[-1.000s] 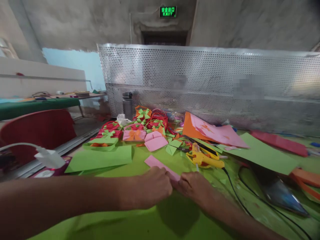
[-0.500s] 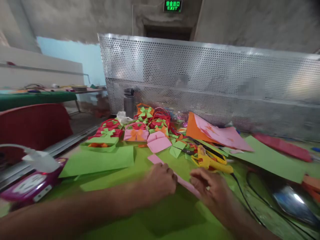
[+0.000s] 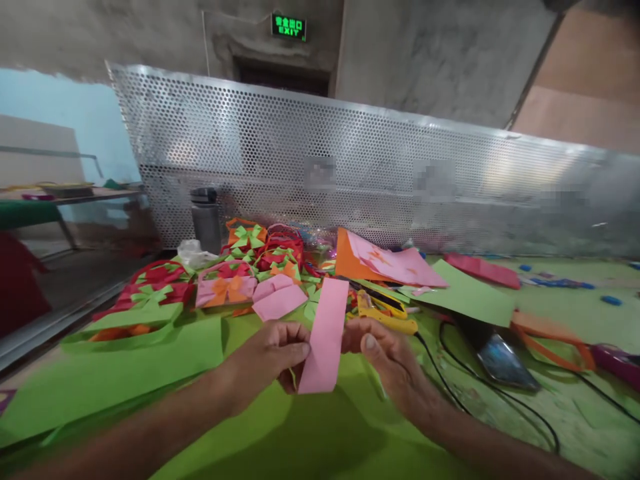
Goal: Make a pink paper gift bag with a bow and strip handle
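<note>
"Paper strip (image 3: pixel 325 337): where are we holding it?"

"Over the green table (image 3: pixel 300 440), between our hands. Our left hand (image 3: pixel 270 353) is pinching its left edge, thumb against fingers."

"And our right hand (image 3: pixel 390 357)?"

"It's hanging half open at the right edge, thumb standing apart; whether its fingers are touching, we cannot tell. The strip's length is running away from us, leaning slightly right; our hands are flanking its long sides."
</note>
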The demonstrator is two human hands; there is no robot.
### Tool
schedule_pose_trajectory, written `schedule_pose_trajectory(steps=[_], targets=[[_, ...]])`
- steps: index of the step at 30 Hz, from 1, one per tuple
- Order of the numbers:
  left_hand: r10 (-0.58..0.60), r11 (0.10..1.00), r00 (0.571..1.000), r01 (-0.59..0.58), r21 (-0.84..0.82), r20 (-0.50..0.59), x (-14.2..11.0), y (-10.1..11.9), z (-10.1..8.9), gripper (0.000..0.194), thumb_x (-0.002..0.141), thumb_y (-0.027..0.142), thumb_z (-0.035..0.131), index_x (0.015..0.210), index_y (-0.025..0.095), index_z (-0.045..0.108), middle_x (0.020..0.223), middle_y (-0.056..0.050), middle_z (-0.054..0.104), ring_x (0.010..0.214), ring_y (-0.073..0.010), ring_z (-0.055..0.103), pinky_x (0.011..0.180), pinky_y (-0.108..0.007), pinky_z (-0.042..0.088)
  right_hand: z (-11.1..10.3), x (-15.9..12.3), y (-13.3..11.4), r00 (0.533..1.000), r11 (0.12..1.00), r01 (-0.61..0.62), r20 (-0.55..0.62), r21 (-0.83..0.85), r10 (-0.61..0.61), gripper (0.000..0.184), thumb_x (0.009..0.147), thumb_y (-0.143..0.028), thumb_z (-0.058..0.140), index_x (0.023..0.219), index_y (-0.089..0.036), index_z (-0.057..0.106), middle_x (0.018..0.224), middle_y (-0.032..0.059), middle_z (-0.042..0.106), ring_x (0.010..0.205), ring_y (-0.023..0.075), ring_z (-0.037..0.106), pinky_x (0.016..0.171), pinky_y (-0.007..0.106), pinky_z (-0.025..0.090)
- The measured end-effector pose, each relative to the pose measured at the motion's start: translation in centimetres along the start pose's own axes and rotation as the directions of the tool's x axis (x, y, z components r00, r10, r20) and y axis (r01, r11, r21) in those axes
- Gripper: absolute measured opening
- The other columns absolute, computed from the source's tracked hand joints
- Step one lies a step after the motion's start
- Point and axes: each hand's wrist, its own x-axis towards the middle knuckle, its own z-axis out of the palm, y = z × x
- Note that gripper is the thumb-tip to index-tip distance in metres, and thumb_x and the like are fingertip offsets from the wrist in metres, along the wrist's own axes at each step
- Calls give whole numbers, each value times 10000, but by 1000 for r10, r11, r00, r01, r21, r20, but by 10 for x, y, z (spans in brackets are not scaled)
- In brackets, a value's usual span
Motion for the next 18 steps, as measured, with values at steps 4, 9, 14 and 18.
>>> schedule_pose_trajectory(steps=[4, 9, 14, 18], targets=[[61, 998, 998, -62, -33, -11, -1, 1, 9, 248, 736, 364, 566, 774, 120, 540, 648, -3, 562, 549, -97, 522, 529, -218, 426, 4, -2, -7, 998, 995, -46, 36, 84, 43, 258, 829, -434, 505, 881, -200, 599, 781, 39, 632, 729, 180, 584, 683, 313, 463], [134, 991, 983, -136, -14, -123, -6, 10, 14, 240, 771, 379, 527, 726, 148, 483, 594, 30, 504, 520, -85, 488, 514, -208, 419, 8, -8, -10, 989, 1000, 2, 150, -6, -1, 292, 801, -449, 544, 911, -190, 625, 847, 53, 647, 775, 186, 589, 710, 302, 452], [74, 997, 992, -76, -19, -106, -7, 2, 19, 232, 795, 380, 494, 772, 149, 501, 588, 26, 507, 458, -77, 459, 423, -182, 375, 9, -8, -8, 995, 998, -22, 97, 60, 16, 296, 824, -439, 521, 840, -164, 629, 727, 32, 619, 677, 141, 561, 628, 259, 438], [6, 999, 995, -12, -53, -103, -5, -9, 24, 221, 781, 365, 507, 789, 144, 508, 586, 26, 506, 442, -70, 443, 401, -171, 361, 9, -3, -6, 997, 988, -55, 70, 148, 45, 308, 807, -438, 550, 811, -139, 624, 698, 30, 614, 647, 135, 561, 624, 260, 444]])
